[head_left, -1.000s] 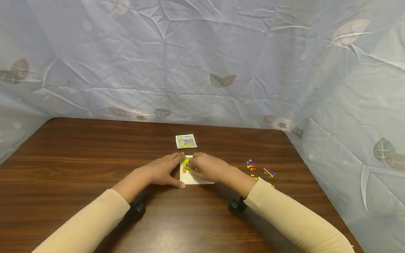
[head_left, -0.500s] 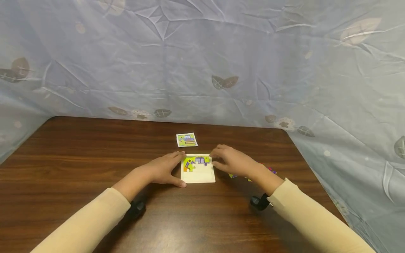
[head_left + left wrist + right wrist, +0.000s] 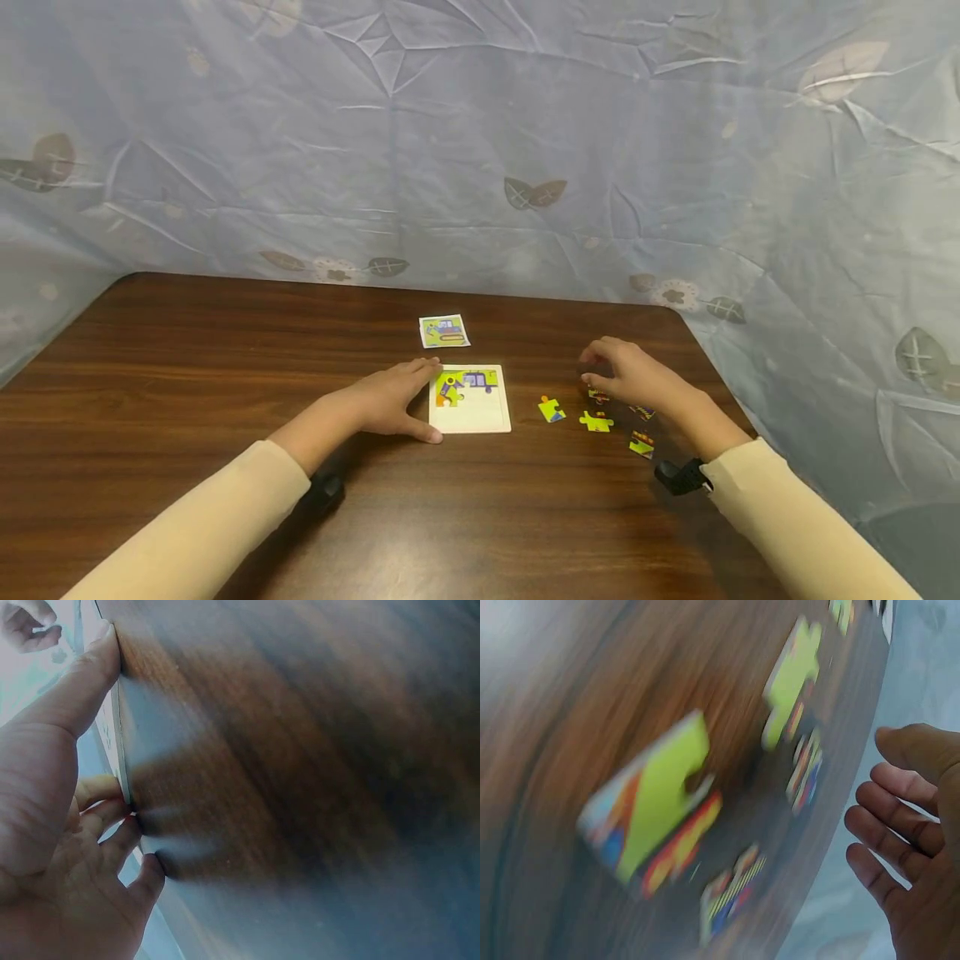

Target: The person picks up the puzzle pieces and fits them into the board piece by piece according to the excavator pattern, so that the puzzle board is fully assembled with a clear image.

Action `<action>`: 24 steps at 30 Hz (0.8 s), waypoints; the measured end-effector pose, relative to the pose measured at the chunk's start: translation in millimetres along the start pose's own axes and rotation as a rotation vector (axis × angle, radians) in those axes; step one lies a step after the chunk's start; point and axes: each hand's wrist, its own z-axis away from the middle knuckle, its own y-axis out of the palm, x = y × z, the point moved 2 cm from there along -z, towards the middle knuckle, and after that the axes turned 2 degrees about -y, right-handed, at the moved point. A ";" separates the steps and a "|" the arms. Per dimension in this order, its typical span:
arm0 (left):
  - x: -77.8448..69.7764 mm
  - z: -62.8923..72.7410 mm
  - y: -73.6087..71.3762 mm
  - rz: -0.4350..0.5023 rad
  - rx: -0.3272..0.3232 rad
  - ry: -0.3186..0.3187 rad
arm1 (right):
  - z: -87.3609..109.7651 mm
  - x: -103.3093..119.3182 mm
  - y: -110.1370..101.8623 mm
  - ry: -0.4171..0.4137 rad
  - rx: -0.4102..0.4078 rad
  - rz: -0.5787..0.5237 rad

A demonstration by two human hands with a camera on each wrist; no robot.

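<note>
A square white puzzle tray [image 3: 480, 417] lies on the brown table, with joined pieces [image 3: 457, 387] across its top and left parts. My left hand [image 3: 386, 402] rests along the tray's left edge, thumb at the lower corner and fingertips at the upper one. In the left wrist view, the thumb [image 3: 71, 690] lies fairly straight. My right hand [image 3: 637, 375] hovers over loose jigsaw pieces, fingers loosely bent and nothing visible between them. Among these are a green-and-blue piece [image 3: 552, 409], a green piece [image 3: 597, 422] and a green-and-orange piece [image 3: 642, 444].
Behind the tray lies a white-bordered picture card [image 3: 444, 332] showing an excavator. A grey leaf-printed cloth [image 3: 450, 167] hangs at the table's back and right. Black straps with small devices sit at both wrists.
My right hand has left the tray and moved right to above the loose pieces, uncovering the joined pieces. My left hand has stayed at the tray's left edge.
</note>
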 end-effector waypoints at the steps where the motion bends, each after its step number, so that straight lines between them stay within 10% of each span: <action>1: 0.6 0.1 0.4 0.003 0.002 -0.004 | 3.7 -5.2 -1.2 0.005 -0.001 0.000; 24: -2.7 0.8 -2.3 -0.004 0.008 -0.003 | 23.8 -33.2 7.4 0.032 0.071 -0.036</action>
